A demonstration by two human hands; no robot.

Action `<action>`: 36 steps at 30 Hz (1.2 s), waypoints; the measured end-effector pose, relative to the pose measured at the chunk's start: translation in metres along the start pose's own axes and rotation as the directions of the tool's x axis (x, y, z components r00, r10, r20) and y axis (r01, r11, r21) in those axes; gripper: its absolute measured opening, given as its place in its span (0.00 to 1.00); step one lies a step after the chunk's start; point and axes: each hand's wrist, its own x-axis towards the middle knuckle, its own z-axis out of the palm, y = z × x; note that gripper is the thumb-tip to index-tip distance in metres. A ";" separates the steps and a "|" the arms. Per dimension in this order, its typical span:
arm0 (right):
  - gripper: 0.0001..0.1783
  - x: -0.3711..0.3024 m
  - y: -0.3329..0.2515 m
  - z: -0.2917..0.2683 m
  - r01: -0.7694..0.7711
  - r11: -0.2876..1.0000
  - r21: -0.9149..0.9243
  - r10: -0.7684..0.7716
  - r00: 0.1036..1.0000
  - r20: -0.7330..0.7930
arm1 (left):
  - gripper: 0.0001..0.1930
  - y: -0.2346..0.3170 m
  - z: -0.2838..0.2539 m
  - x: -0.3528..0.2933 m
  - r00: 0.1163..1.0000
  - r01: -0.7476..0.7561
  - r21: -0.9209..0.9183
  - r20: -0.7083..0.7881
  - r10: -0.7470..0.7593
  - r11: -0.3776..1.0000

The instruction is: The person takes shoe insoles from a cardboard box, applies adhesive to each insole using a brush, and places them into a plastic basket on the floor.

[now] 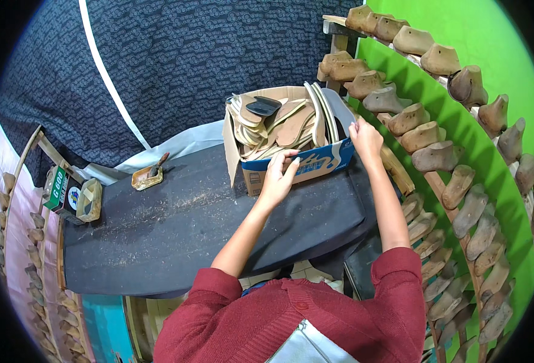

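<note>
Table [158,242] bearing a brimming box [255,180]

The box is sitting at the table's far right, with sole-shaped cutouts [294,118] piling up to its rim. The left hand [278,175] is resting its fingers on the front rim, apparently pinching the wall; the right hand [366,139] is curling at the front right corner, how firmly I cannot tell.

A tug that is tilting the box could be sending loose cutouts over the front wall; uneven pulling could be buckling the cardboard.

By size, I am counting one table, one box, one green-and-black carton [67,193], two hands, two trays [147,185] and one brush [161,161]. The cutouts are overlapping too much for counting.
</note>
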 end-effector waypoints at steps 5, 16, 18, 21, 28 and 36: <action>0.10 0.014 -0.010 -0.031 0.322 0.947 -0.025 -0.320 0.925 -0.204 | 0.12 -0.006 -0.001 -0.005 0.999 -0.043 0.030 -0.020 0.043 0.999; 0.10 -0.067 -0.006 -0.137 0.559 0.814 -0.155 -0.574 0.736 -0.359 | 0.17 0.013 -0.021 -0.070 0.962 0.270 -0.330 0.054 -0.267 0.905; 0.10 -0.087 -0.006 -0.149 0.591 0.795 -0.136 -0.594 0.715 -0.369 | 0.22 0.016 -0.028 -0.085 0.933 0.349 -0.475 0.093 -0.349 0.808; 0.09 -0.114 -0.013 -0.160 0.676 0.730 -0.103 -0.655 0.648 -0.389 | 0.28 0.026 -0.040 -0.096 0.895 0.367 -0.762 0.132 -0.427 0.533; 0.10 -0.142 -0.066 -0.148 0.858 0.504 0.100 -0.775 0.501 -0.386 | 0.35 0.030 -0.091 -0.116 0.877 0.285 -0.882 0.082 -0.473 0.376; 0.13 -0.165 -0.143 -0.080 0.862 0.443 0.246 -0.751 0.507 -0.422 | 0.26 0.007 -0.178 -0.162 0.897 0.080 -0.813 -0.194 -0.397 0.577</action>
